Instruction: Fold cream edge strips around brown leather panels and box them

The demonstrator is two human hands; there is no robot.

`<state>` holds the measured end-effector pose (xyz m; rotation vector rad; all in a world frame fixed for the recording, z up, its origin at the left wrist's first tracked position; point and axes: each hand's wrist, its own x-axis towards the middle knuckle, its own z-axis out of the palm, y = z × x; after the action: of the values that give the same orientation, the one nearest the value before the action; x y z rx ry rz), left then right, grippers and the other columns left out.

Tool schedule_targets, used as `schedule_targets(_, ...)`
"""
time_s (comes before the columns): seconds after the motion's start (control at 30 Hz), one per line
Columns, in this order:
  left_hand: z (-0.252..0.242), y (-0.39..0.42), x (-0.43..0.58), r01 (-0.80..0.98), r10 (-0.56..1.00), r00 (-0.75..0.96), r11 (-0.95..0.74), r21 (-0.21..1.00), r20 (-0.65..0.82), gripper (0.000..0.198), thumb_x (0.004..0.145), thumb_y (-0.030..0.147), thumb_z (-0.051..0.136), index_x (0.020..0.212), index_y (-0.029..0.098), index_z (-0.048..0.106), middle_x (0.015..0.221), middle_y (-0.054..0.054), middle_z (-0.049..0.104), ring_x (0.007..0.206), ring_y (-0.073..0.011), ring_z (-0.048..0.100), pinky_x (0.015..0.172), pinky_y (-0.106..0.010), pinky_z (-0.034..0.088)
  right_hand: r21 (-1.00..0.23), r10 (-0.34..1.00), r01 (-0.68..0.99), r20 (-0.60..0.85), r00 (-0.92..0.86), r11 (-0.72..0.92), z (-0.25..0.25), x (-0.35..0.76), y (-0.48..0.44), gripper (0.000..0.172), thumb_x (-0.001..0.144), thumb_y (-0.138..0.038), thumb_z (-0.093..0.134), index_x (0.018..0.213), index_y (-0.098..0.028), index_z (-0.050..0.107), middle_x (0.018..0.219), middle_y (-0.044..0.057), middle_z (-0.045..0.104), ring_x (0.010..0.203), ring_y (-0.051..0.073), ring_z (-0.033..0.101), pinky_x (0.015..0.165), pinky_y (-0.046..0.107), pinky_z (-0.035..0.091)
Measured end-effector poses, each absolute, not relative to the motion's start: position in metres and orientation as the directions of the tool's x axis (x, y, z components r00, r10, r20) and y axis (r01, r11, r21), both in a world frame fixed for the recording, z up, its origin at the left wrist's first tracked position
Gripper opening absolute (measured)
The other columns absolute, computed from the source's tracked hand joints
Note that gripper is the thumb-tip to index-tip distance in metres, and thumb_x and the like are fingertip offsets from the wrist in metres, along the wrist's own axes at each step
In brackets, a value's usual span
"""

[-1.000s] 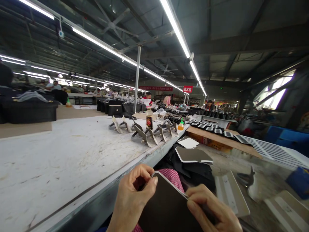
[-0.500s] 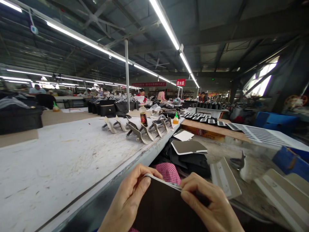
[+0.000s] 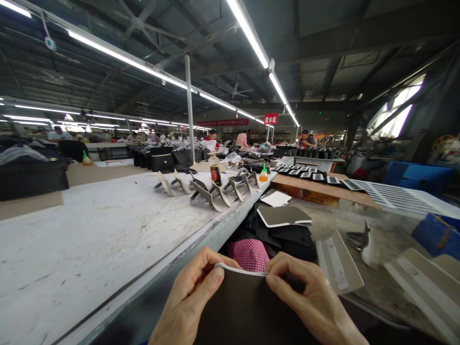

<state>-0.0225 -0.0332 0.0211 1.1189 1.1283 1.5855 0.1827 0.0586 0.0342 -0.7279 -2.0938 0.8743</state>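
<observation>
Both hands pinch the top edge of a dark brown panel (image 3: 247, 306) with a pale, layered rim. My left hand (image 3: 196, 292) grips the upper left corner between thumb and fingers. At the upper right, my right hand (image 3: 305, 292) pinches the same rim, thumb on the near face. The panel's lower part runs out of view at the bottom. Behind the rim shows pink checked cloth (image 3: 247, 255). Beyond it lie a similar brown panel with white edges (image 3: 283, 216) and black pieces (image 3: 293, 239).
On the left stands a white worktable (image 3: 89, 230) with several curved beige flaps (image 3: 212, 195), a dark-labelled bottle (image 3: 215, 173) and a green-tipped glue bottle (image 3: 263, 175). Beige panels (image 3: 338, 263) lie on the right-hand surface, near a blue bin (image 3: 436, 237). Other people work in the distance.
My right hand has shifted slightly left along the rim, and the panel's top edge now looks more level and bowed. The left hand keeps its pinch.
</observation>
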Motion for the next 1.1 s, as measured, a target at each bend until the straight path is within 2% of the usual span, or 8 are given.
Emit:
schedule_targets(0.2,0.026,-0.036,-0.02,0.071,0.912,-0.279,-0.291,0.954,0.299,0.024,0.096,0.044,0.063,0.093,0.024,0.075,0.099,-0.003,0.078,0.083,-0.0162,0.069,0.075,-0.02,0.051,-0.784,0.724,0.207,0.39,-0.569,0.585,0.029,0.182,0.061,0.026,0.093,-0.032,0.057,0.069,-0.021,0.058,0.076,0.0,0.067,0.071,0.016,0.061,0.069,0.027,0.044)
schedule_targets(0.4,0.024,-0.032,-0.017,0.236,0.86,-0.303,-0.35,0.906,0.411,0.02,0.098,0.037,0.059,0.099,0.024,0.074,0.115,-0.006,0.079,0.088,-0.0188,0.074,0.078,-0.023,0.055,-0.798,0.735,0.24,0.333,-0.59,0.554,0.019,0.184,0.069,0.029,0.097,-0.038,0.056,0.074,-0.021,0.059,0.083,0.001,0.068,0.078,0.017,0.061,0.073,0.027,0.045)
schedule_targets(0.6,0.005,-0.024,-0.016,0.468,0.726,-0.266,-0.478,0.743,0.634,0.016,0.101,0.021,0.053,0.101,0.025,0.069,0.123,-0.005,0.076,0.105,-0.0192,0.076,0.092,-0.024,0.056,-0.809,0.772,0.276,0.305,-0.558,0.519,0.013,0.188,0.068,0.032,0.096,-0.044,0.056,0.074,-0.021,0.062,0.082,0.002,0.068,0.077,0.018,0.062,0.072,0.027,0.046)
schedule_targets(0.77,0.011,-0.02,-0.018,0.598,0.613,-0.122,-0.582,0.551,0.78,0.025,0.099,0.006,0.049,0.104,0.024,0.064,0.114,-0.004,0.078,0.1,-0.0142,0.077,0.089,-0.018,0.057,-0.799,0.765,0.268,0.329,-0.554,0.538,0.015,0.186,0.064,0.033,0.096,-0.043,0.057,0.072,-0.021,0.062,0.079,0.001,0.068,0.075,0.017,0.064,0.07,0.025,0.047)
schedule_targets(0.83,0.014,-0.02,-0.018,0.609,0.579,-0.105,-0.605,0.512,0.809,0.027,0.099,0.004,0.047,0.106,0.024,0.064,0.108,-0.003,0.077,0.094,-0.0126,0.078,0.086,-0.016,0.056,-0.792,0.75,0.252,0.349,-0.561,0.557,0.017,0.186,0.061,0.032,0.096,-0.041,0.057,0.072,-0.021,0.062,0.079,0.001,0.068,0.074,0.017,0.064,0.07,0.024,0.047)
schedule_targets(0.9,0.015,-0.021,-0.016,0.587,0.585,-0.127,-0.607,0.536,0.801,0.026,0.1,0.006,0.046,0.105,0.023,0.065,0.102,-0.002,0.077,0.088,-0.0116,0.077,0.082,-0.015,0.056,-0.776,0.731,0.233,0.383,-0.565,0.586,0.019,0.186,0.059,0.03,0.096,-0.038,0.058,0.071,-0.022,0.061,0.079,0.0,0.068,0.073,0.016,0.064,0.07,0.023,0.048)
schedule_targets(0.97,0.015,-0.022,-0.015,0.533,0.635,-0.185,-0.576,0.62,0.75,0.023,0.102,0.013,0.047,0.097,0.022,0.067,0.094,-0.001,0.077,0.081,-0.0123,0.075,0.077,-0.017,0.054,-0.749,0.709,0.22,0.426,-0.562,0.624,0.022,0.186,0.057,0.028,0.096,-0.034,0.058,0.071,-0.022,0.061,0.079,-0.001,0.069,0.072,0.015,0.064,0.069,0.023,0.048)
schedule_targets(1.1,0.016,-0.025,-0.013,0.327,0.777,-0.313,-0.452,0.83,0.547,0.03,0.102,0.031,0.052,0.08,0.022,0.07,0.082,0.0,0.076,0.073,-0.0151,0.067,0.07,-0.021,0.049,-0.706,0.671,0.212,0.471,-0.573,0.676,0.03,0.187,0.056,0.024,0.095,-0.027,0.058,0.072,-0.022,0.06,0.08,0.0,0.069,0.073,0.015,0.066,0.07,0.023,0.048)
